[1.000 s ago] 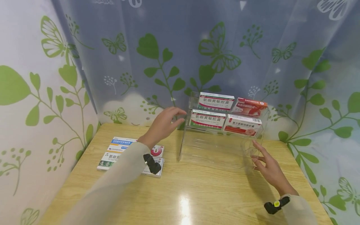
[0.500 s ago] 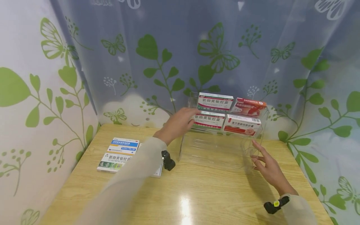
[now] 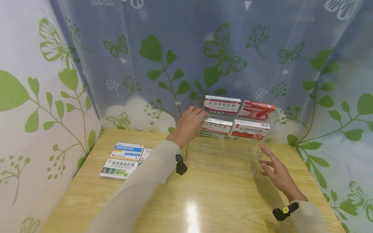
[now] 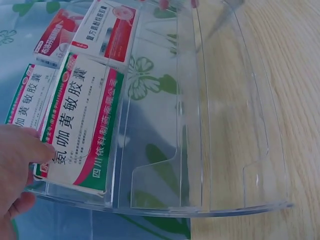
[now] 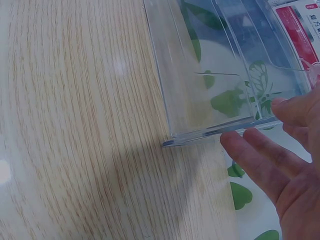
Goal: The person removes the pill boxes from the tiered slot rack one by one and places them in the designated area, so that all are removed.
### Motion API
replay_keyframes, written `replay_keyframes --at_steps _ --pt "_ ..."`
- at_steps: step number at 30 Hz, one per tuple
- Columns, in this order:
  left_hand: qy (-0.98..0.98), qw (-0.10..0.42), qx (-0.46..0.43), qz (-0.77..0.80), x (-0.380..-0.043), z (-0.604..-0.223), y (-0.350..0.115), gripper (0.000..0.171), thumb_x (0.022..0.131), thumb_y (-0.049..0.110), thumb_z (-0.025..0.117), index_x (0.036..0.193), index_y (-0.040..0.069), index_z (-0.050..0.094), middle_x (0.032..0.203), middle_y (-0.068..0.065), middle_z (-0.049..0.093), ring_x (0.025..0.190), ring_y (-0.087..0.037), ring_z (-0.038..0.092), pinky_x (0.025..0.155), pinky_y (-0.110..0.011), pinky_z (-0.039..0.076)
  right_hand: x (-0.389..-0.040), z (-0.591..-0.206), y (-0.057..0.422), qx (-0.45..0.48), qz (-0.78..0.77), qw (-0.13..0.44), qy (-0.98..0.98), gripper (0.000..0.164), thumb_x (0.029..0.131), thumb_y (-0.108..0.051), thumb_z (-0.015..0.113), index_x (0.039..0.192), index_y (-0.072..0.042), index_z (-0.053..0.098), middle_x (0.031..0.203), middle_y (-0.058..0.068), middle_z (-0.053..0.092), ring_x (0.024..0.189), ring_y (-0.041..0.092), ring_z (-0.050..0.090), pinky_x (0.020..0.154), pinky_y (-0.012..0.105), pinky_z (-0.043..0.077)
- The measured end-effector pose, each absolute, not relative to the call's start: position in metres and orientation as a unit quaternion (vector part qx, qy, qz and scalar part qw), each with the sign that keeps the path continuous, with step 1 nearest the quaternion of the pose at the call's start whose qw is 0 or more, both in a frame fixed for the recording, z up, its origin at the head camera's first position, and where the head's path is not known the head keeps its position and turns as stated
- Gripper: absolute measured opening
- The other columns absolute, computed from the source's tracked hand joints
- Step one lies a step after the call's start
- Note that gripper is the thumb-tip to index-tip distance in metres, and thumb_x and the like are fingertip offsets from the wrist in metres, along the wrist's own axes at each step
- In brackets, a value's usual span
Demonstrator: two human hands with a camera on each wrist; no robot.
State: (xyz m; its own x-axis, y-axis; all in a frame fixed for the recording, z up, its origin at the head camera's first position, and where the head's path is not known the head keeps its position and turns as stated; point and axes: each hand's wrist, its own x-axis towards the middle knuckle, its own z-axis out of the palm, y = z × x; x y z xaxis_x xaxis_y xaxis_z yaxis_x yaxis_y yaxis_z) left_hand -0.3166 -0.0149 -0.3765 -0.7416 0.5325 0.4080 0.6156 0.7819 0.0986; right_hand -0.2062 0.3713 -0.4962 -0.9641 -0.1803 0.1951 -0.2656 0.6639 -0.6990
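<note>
Far left of the clear rack (image 3: 218, 153), well apart from it: small group of medicine boxes lying flat on the worktop (image 3: 204, 197). Blue-and-white box (image 3: 127, 151) at the back, green-and-white box (image 3: 118, 167) nearer the person. More boxes (image 3: 146, 153) on the rack's side of these, mostly under the left sleeve (image 3: 140, 186); count not clear.

At the rack's left end: left hand (image 3: 187, 126), fingers bent round the left end of a green-and-red box (image 3: 217, 127). Left wrist view puts a fingertip on the box's printed face; reads as a pinch, though the far side of the grip is hidden. This box sits in the rack's left half, on the lower of the two filled tiers, leaning back.

Rack, upper filled tier: a similar green-trimmed box (image 3: 222, 105) on the left, red box (image 3: 257, 110) on the right. Lower filled tier, right half: white-and-red box (image 3: 250, 129), just beside the gripped one.

At the rack's right side: right hand (image 3: 281, 179), fingers loosely extended, tips at the side edge, gripping no box. Probably steadying the rack.

Judgement: step in hand looks like seating or straightening the pinched box. Next move likely calls for squaring it on its tier, right hand bracing the rack, then easing the fingers off without nudging the box above.
</note>
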Motion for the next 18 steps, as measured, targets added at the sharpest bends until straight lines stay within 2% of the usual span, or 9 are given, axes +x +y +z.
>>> replay_keyframes --at_steps 6,13,18 --pt "-0.918 0.166 -0.323 -0.16 -0.321 -0.372 -0.017 0.031 0.112 0.015 0.064 0.142 0.016 0.069 0.135 -0.005 0.07 0.127 -0.027 0.06 0.112 -0.039 0.052 -0.207 -0.496 0.372 0.13 0.387 0.059 -0.911 0.078 0.112 -0.003 0.059 0.176 -0.024 0.02 0.174 0.031 0.031 0.129 0.057 0.063 0.077 0.025 0.066" --pt "-0.879 0.132 -0.317 -0.331 -0.318 -0.354 -0.026 0.029 0.112 0.015 0.064 0.141 0.015 0.068 0.137 -0.005 0.065 0.118 -0.023 0.064 0.102 -0.037 0.057 -0.207 -0.497 0.371 0.13 0.387 0.061 -0.911 0.077 0.112 -0.005 0.058 0.176 -0.026 0.02 0.174 0.029 0.031 0.129 0.057 0.062 0.077 0.026 0.067" --pt "-0.852 0.11 -0.309 -0.407 -0.31 -0.339 -0.041 0.028 0.111 0.017 0.066 0.138 0.014 0.071 0.138 -0.005 0.066 0.116 -0.021 0.066 0.099 -0.034 0.06 -0.206 -0.498 0.372 0.131 0.387 0.058 -0.911 0.077 0.112 -0.004 0.058 0.176 -0.024 0.02 0.174 0.029 0.031 0.128 0.056 0.062 0.077 0.025 0.066"
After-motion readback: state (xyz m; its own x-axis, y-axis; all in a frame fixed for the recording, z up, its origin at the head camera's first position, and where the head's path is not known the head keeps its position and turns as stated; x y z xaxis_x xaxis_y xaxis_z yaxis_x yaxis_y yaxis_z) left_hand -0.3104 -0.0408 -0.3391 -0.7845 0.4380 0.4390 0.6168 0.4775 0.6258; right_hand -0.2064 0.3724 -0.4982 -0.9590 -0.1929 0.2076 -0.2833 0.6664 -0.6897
